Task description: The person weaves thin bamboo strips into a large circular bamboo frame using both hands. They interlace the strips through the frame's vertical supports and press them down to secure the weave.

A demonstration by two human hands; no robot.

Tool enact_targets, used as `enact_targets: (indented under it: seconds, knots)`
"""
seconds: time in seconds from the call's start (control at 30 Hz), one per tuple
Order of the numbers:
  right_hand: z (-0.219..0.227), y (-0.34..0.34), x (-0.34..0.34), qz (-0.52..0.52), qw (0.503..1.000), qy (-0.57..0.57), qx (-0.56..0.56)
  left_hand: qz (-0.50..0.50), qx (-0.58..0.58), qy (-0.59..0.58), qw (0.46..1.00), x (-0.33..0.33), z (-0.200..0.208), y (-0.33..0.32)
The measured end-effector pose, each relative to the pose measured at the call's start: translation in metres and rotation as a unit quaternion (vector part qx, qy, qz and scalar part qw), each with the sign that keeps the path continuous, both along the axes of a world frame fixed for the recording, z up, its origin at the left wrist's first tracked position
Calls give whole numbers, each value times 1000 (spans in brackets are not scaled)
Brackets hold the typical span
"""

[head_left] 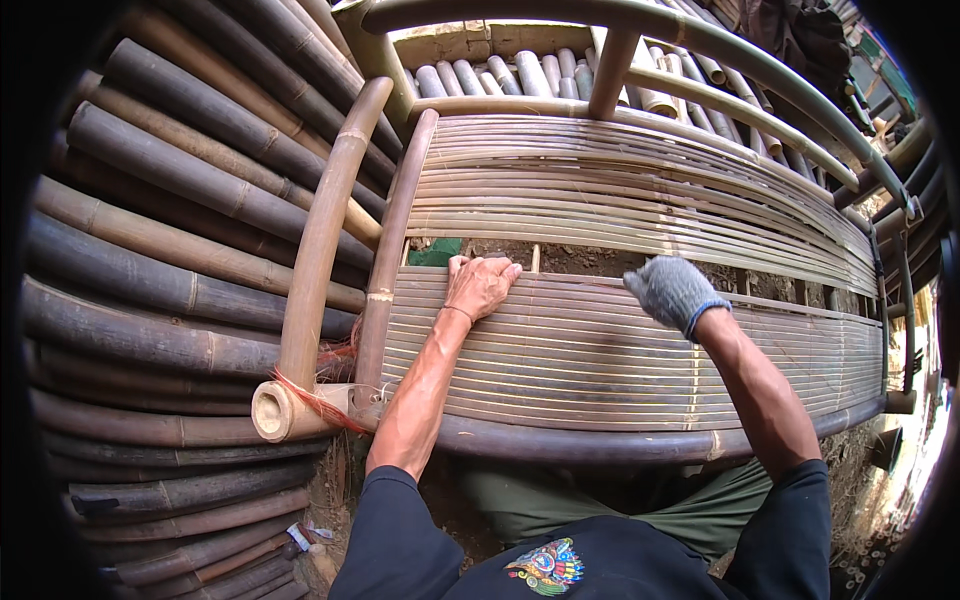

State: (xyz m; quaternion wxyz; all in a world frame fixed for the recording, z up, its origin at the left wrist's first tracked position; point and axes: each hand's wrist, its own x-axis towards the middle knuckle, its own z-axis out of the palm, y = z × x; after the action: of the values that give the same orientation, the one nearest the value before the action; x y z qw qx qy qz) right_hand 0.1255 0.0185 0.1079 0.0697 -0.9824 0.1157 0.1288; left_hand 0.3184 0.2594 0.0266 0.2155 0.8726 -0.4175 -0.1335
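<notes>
A long bamboo bench (580, 440) lies across in front of me, its seat made of thin bamboo slats (560, 350) running left to right. A lengthwise gap splits the seat into a near and a far group of slats. My bare left hand (482, 287) is closed over the edge slat of the near group, fingers curled into the gap. Farther right, my right hand (675, 292), in a grey knitted glove, is closed at the same edge. Its fingertips are hidden, and I cannot see what it holds. Pale crosspieces (536, 258) show in the gap.
Dark bamboo poles (150, 240) are stacked along the left. The bench's armrest pole (330, 220) and curved back rail (720, 45) rise around the seat. Red strands (318, 405) wrap the front left corner. Cut bamboo pieces (500, 75) lie behind the bench.
</notes>
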Motion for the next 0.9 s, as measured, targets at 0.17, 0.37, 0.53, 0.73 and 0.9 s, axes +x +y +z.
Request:
enact_targets:
  seconds: [0.17, 0.37, 0.53, 0.73, 0.9]
  knots:
    - [-7, 106, -45, 95, 976, -126, 150, 14, -46, -58, 997, -3, -10, 8]
    - [-15, 99, -69, 73, 944, -120, 299, 14, -70, -91, 993, -4, -12, 14]
    - [-51, 120, -98, 110, 944, -202, 236, 21, -168, -129, 977, -8, -8, 4]
    - [-55, 170, -98, -116, 963, -148, 193, -72, -182, -150, 969, -63, 18, -35]
    - [-52, 171, -100, -150, 923, -201, 291, -23, -150, -186, 971, -82, 14, -42]
